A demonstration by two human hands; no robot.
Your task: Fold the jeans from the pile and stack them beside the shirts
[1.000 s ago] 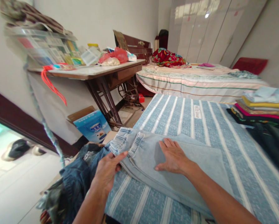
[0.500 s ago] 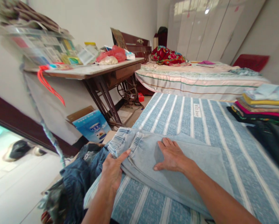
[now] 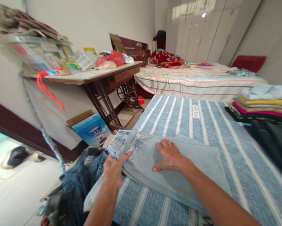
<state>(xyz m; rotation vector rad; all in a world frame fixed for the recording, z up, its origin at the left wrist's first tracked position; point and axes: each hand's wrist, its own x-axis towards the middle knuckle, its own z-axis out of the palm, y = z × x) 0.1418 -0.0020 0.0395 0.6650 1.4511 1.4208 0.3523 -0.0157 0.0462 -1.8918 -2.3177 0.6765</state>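
Light blue jeans (image 3: 197, 163) lie folded lengthwise on the striped bed cover (image 3: 176, 110), their gathered elastic waist toward the left. At the waist end, my left hand (image 3: 114, 169) grips the edge of the fabric, its thumb on top and its other fingers mostly hidden beneath. My right hand (image 3: 170, 157) rests flat on the middle of the jeans, with its fingers spread.
Dark denim clothes (image 3: 77, 175) are heaped at the bed's left edge. To the right sit a stack of folded clothes (image 3: 265, 105) and dark folded trousers (image 3: 273, 141). A sewing machine table (image 3: 89, 75) and a blue box (image 3: 94, 130) stand at the left.
The view has shifted slightly. Both hands keep nearly the same places on the jeans, which have not visibly changed shape.
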